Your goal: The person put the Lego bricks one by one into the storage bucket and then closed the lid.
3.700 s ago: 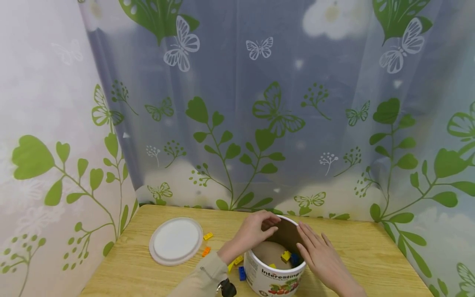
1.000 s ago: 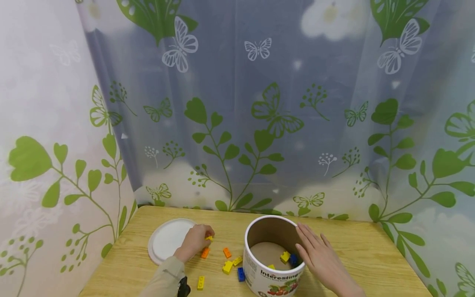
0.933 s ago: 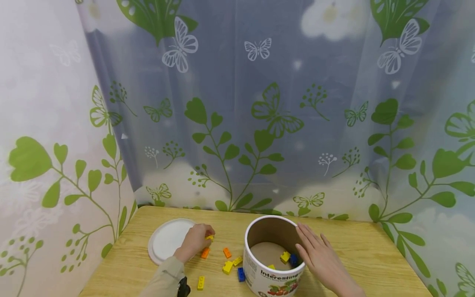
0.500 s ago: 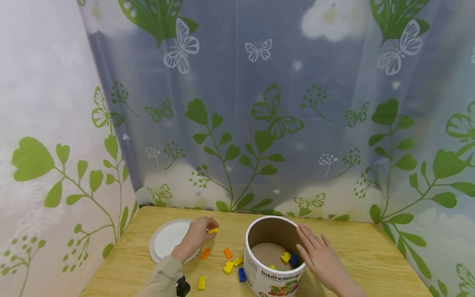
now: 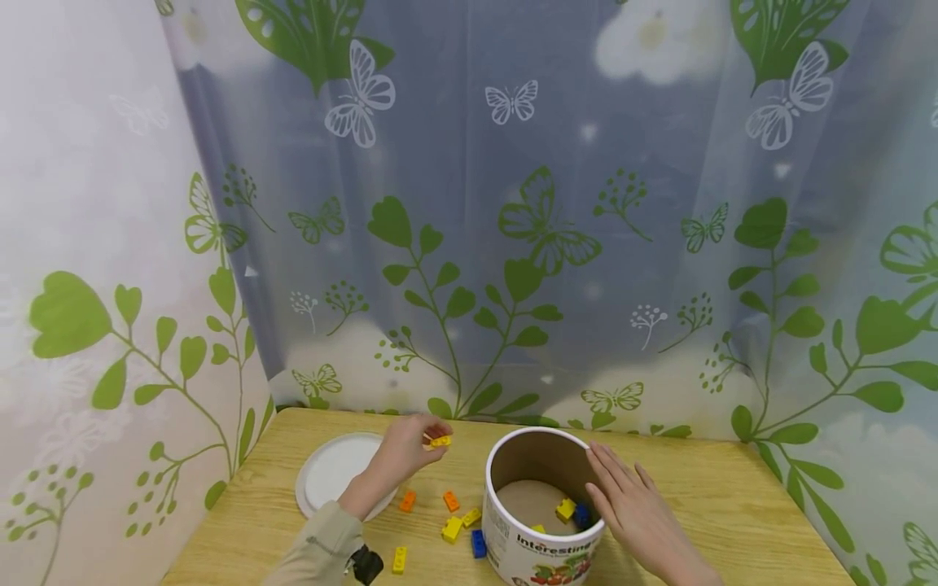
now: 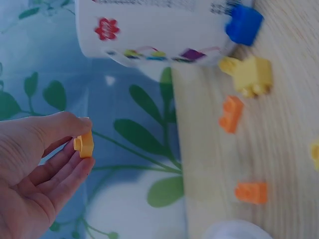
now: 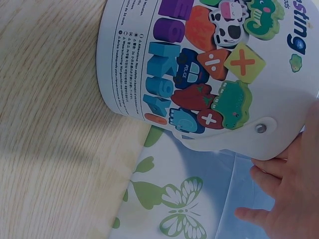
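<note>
My left hand (image 5: 405, 449) pinches a small yellow toy brick (image 5: 440, 441) between thumb and fingertips, raised above the table beside the lid. In the left wrist view the same yellow brick (image 6: 85, 144) shows its studs towards the palm. My right hand (image 5: 639, 509) lies with straight fingers against the rim and outer side of a round white bucket (image 5: 501, 521). Inside the bucket are a yellow brick (image 5: 565, 509), a dark blue brick (image 5: 582, 516) and part of another yellow one. The right wrist view shows the bucket's printed side (image 7: 124, 64) and my right fingers touching it.
A round white lid (image 5: 311, 480) lies left on the wooden table (image 5: 703, 464). Between lid and bucket are orange bricks (image 5: 407, 500), yellow bricks (image 5: 451, 529) and a blue brick (image 5: 479, 544). Another yellow brick (image 5: 399, 560) lies nearer the front. A patterned curtain hangs behind.
My left hand came out of the bucket, took the yellow brick from beside the lid, lifted it and moved it right. My right hand stays at the bucket.
</note>
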`<action>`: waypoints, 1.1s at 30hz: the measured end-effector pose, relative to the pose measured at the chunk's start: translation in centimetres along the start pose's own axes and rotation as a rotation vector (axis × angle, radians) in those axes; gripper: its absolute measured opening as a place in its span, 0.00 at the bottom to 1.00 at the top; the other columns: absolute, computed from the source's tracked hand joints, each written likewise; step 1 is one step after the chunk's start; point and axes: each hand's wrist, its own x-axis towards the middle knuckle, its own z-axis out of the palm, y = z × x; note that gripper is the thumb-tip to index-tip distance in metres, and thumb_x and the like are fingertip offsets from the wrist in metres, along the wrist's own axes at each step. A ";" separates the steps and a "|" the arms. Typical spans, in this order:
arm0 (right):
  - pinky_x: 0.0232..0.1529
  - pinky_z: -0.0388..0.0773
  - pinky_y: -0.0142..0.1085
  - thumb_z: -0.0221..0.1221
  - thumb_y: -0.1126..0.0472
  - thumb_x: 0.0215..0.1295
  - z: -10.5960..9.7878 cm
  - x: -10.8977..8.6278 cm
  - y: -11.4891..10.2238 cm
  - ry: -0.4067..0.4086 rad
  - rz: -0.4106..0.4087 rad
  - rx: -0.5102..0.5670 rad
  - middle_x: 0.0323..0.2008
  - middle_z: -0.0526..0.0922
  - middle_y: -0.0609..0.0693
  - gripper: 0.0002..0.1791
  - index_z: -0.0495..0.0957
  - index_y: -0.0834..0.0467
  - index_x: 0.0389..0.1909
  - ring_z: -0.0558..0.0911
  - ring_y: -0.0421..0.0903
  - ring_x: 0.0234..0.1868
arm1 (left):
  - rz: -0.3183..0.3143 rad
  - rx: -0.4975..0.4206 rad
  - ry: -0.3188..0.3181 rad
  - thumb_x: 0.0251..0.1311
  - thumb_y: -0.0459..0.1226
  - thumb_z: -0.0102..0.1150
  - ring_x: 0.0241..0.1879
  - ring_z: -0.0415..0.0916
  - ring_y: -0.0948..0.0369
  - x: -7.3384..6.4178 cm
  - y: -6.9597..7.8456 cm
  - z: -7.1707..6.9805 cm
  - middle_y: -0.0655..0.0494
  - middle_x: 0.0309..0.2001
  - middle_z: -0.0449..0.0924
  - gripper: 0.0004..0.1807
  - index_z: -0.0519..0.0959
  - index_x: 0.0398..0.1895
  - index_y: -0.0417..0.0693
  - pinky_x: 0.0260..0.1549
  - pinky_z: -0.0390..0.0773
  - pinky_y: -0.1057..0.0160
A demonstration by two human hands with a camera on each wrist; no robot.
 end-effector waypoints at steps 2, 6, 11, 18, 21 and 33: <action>0.68 0.63 0.65 0.51 0.52 0.79 0.0 0.0 0.0 0.001 -0.002 -0.004 0.74 0.66 0.56 0.29 0.65 0.59 0.75 0.68 0.56 0.73 | 0.026 -0.006 0.015 0.56 0.30 0.73 0.37 0.84 0.57 0.2 0.8 -0.2 0.52 0.38 0.86 0.10 0.85 0.41 0.43 0.35 0.86 0.63; 0.68 0.63 0.65 0.52 0.52 0.79 0.1 0.0 0.0 0.000 -0.002 -0.006 0.74 0.66 0.56 0.29 0.65 0.60 0.75 0.68 0.56 0.73 | 0.057 -0.043 0.018 0.57 0.31 0.73 0.37 0.85 0.57 0.7 2.1 -0.6 0.54 0.39 0.86 0.10 0.85 0.42 0.46 0.37 0.86 0.64; 0.68 0.63 0.65 0.52 0.53 0.78 0.1 0.0 0.0 0.004 -0.002 -0.001 0.74 0.65 0.56 0.29 0.65 0.60 0.75 0.68 0.57 0.73 | 0.102 -0.073 0.013 0.57 0.31 0.73 0.38 0.84 0.58 1.2 3.5 -0.6 0.54 0.39 0.86 0.10 0.85 0.42 0.47 0.37 0.85 0.66; 0.68 0.63 0.65 0.51 0.52 0.79 0.0 -0.1 0.0 0.000 -0.004 0.008 0.75 0.65 0.56 0.29 0.64 0.59 0.75 0.68 0.56 0.73 | 0.142 -0.089 0.005 0.58 0.30 0.72 0.38 0.85 0.58 2.0 4.8 -0.1 0.53 0.39 0.86 0.10 0.85 0.43 0.46 0.38 0.86 0.63; 0.68 0.63 0.65 0.51 0.52 0.79 0.0 -0.1 0.0 0.001 -0.005 0.009 0.75 0.65 0.56 0.29 0.64 0.59 0.75 0.68 0.56 0.73 | 0.137 -0.103 -0.016 0.58 0.31 0.72 0.39 0.84 0.58 2.3 5.4 0.1 0.53 0.40 0.86 0.10 0.85 0.43 0.45 0.39 0.86 0.63; 0.68 0.63 0.65 0.51 0.52 0.79 -0.1 0.0 -0.1 0.000 -0.002 0.004 0.74 0.66 0.55 0.29 0.65 0.59 0.75 0.68 0.55 0.73 | 0.143 -0.152 -0.076 0.61 0.33 0.70 0.40 0.84 0.61 3.6 8.5 1.8 0.54 0.41 0.86 0.08 0.86 0.43 0.46 0.40 0.83 0.71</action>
